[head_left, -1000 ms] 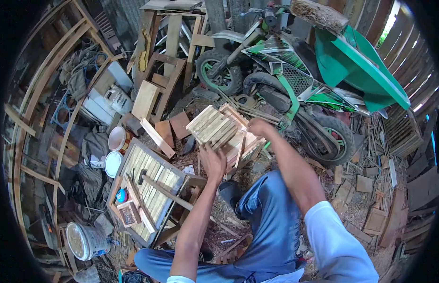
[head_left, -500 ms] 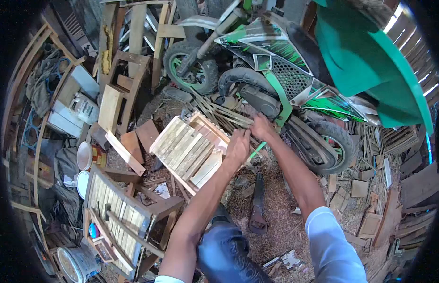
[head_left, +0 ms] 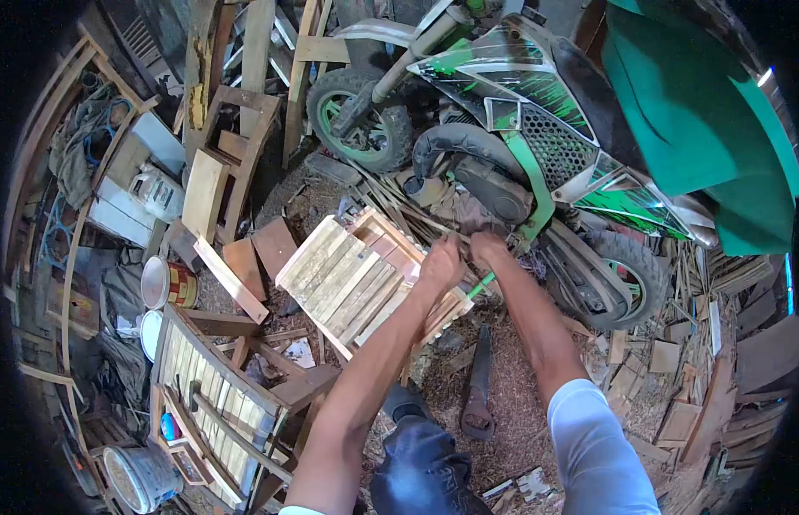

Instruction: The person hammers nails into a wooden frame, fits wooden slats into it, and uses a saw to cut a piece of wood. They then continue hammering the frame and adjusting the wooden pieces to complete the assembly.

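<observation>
My left hand (head_left: 442, 264) is closed, fingers curled, over the right end of a slatted wooden crate (head_left: 335, 279). Close beside it, my right hand (head_left: 489, 250) is closed too, its fingertips almost meeting the left ones. Thin wooden strips (head_left: 404, 204) lie in a bundle beyond the crate, and their near ends reach my fingers. What the fingers grip is hidden. Just below the hands a narrow green strip (head_left: 483, 285) slants down. The crate has pale slats on its upper side and a partly open interior.
A green and black motorbike (head_left: 537, 146) stands beyond my hands, partly under a green cover (head_left: 700, 112). A handsaw (head_left: 478, 395) lies on the shavings near my leg. At left are a slatted wooden piece with a hammer (head_left: 236, 429) on it, paint buckets (head_left: 154, 283) and scrap boards.
My right hand has drawn back from the strips toward me, and both hands are now level, side by side. The view has shifted slightly, and more of the crate's right end shows.
</observation>
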The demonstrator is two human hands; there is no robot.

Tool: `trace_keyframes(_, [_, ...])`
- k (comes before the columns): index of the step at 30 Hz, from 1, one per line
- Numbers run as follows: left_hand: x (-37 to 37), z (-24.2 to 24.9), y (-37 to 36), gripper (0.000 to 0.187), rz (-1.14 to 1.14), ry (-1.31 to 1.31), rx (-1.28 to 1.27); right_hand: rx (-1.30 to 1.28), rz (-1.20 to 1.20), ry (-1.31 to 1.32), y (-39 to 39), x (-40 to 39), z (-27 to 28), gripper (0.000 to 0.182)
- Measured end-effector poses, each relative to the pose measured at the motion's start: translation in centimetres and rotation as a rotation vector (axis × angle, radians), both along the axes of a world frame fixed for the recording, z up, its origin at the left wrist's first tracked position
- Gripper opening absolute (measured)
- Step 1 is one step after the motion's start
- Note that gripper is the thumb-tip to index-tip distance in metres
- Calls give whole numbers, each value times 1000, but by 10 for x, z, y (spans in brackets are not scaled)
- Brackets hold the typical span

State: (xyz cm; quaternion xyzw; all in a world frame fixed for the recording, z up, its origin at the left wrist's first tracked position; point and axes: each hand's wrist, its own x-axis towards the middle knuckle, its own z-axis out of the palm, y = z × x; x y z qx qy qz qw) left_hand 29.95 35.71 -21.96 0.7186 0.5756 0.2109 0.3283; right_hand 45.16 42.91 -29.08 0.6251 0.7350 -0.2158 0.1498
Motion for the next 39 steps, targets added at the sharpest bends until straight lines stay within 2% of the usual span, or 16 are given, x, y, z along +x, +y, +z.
trace_keyframes(2, [1,5,-2,36,57,-57,39,-143,14,-3,10,-3,6,26])
trace_keyframes(4, [-1,5,-2,33,78,-117,67,-378,-248,396,22,22,-54,25])
trace_keyframes(6, [-3,2,1,30,78,-190,82,-315,-47,502,50,34,-123,24])
trace_keyframes(7, [-3,5,0,28,122,-231,65,-140,274,401,58,27,-122,24])
trace_keyframes(12, [-11,30,6,22,328,-433,24,-499,-369,806,25,-12,-6,26])
trace_keyframes(16, [-23,8,16,30,51,122,429,-411,71,403,12,-22,40,31])
trace_keyframes(17, [-24,8,20,35,28,187,320,-430,62,381,6,-25,54,33])
trace_keyframes(20, [-41,-15,48,37,-123,351,486,-76,578,84,67,8,-129,38])
trace_keyframes(22, [-46,-20,66,40,-163,362,370,-197,-193,476,22,-31,-15,41])
trace_keyframes(25, [-46,-23,93,36,-133,414,74,-127,-269,509,22,-42,-32,45])
trace_keyframes(29, [-43,-29,128,42,-318,738,34,-162,-312,506,41,-43,-98,68])
trace_keyframes(32, [-45,-54,152,49,-518,848,174,-218,-300,474,36,-49,-72,89])
trace_keyframes(33, [-40,-31,147,57,-590,984,139,-236,-294,466,35,-50,-71,96])
trace_keyframes(36, [-48,-87,166,67,-672,1247,255,-30,-224,545,39,-56,-105,134])
trace_keyframes(38, [-58,-131,177,80,-642,1208,238,341,-165,563,32,-59,-136,126])
trace_keyframes(39, [-64,-150,183,87,-629,1188,232,135,-84,393,40,-59,-155,125])
